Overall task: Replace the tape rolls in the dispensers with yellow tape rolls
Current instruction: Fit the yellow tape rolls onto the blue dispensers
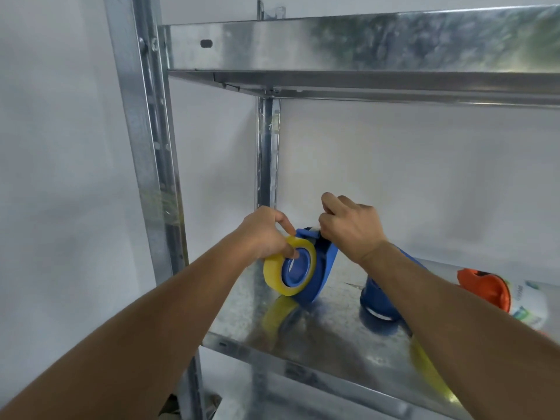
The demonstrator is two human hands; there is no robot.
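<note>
Both hands met over the blue tape dispenser (319, 268) at the left end of the galvanised metal shelf (333, 331). The left hand (266, 234) came in from the lower left on a long bare forearm, its fingers curled over the top of the yellow tape roll (288, 268) and its thumb tip hooked into the rim of the roll's opening, so it gripped the roll. The right hand (351, 228) reached in from the lower right, wrist bent downward, fingers bunched in a pinch at the dispenser's upper front end; what exactly lay between the fingertips could not be made out.

The yellow roll sat on the dispenser's blue hub, standing on edge, with its open face turned toward the camera and slightly left. The dispenser rested on the shelf with its long axis running from the roll back and rightward under the right wrist.

Just right of it, part-hidden by the right forearm, stood a second blue dispenser part (380, 298). Farther right lay an orange dispenser (485, 286) carrying a white printed roll (530, 304), well apart from the hands. A loose yellow tape roll (430, 368) showed near the shelf's front edge beneath the right forearm.

The left upright post (151, 165) stood close beside the left arm, and the upper shelf (363, 43) hung well above both hands, leaving open room between.
</note>
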